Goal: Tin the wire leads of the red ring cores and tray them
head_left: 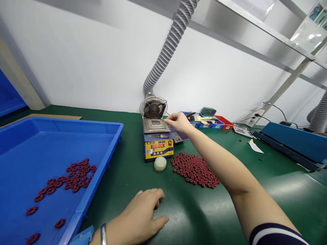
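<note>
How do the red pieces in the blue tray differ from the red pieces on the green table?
The tray pieces lie in the blue tray; the table pieces lie on the green table. The tray pieces are far fewer than the table pieces. The tray pieces trail off, with several apart; the table pieces mostly crowd into one patch. Both are dark red and roundish.

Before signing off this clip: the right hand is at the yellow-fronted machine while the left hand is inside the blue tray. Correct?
No: the head view shows the left hand over the green table, outside the blue tray. The rest stands.
</note>
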